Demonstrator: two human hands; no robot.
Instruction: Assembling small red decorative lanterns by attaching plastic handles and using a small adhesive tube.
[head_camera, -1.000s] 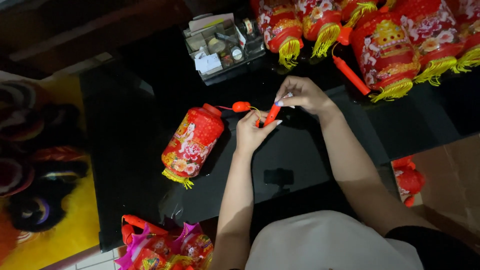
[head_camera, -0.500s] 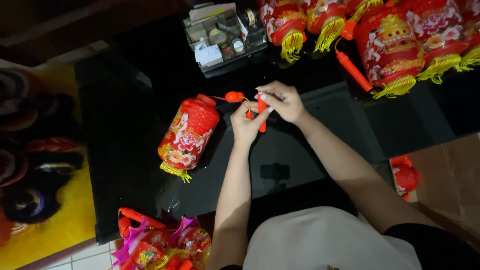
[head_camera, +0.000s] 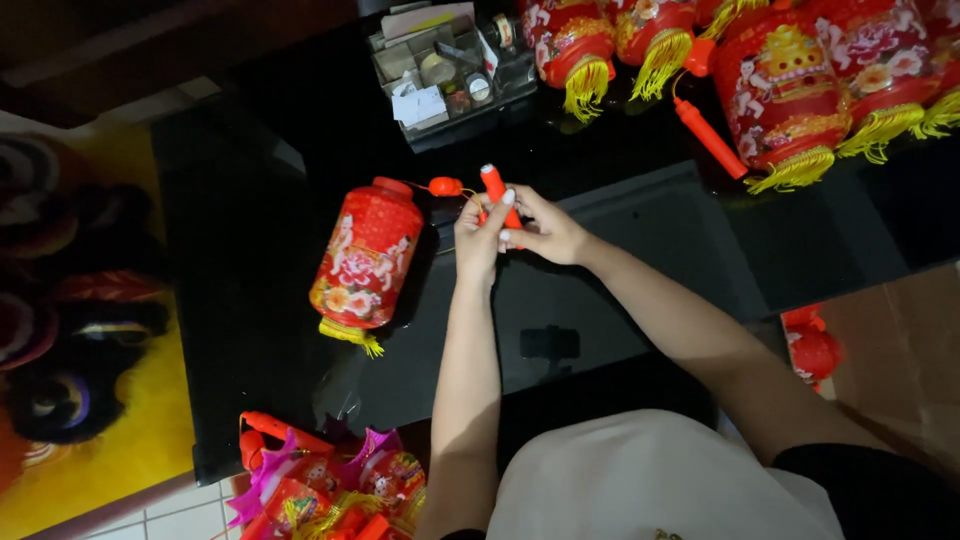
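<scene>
Since a moment ago the orange handle stick (head_camera: 495, 190) has swung from slanting to nearly upright, its white-capped tip pointing away from the person, and both hands have drawn closer together above the black desk (head_camera: 640, 250). From where I stand, the left hand (head_camera: 478, 238) has its fingers clenched round the lower part of the stick, steadying it, while the right hand (head_camera: 545, 230) pinches it from the other side, seemingly to work on it. A thin cord runs from the stick to a small orange bulb (head_camera: 446, 186), which sits by the top of the red paper lantern (head_camera: 366, 258) lying on its side just left of the hands, within easy reach. More finished lanterns (head_camera: 785, 85) crowd the far edge beside a tray of small parts (head_camera: 445, 70).
</scene>
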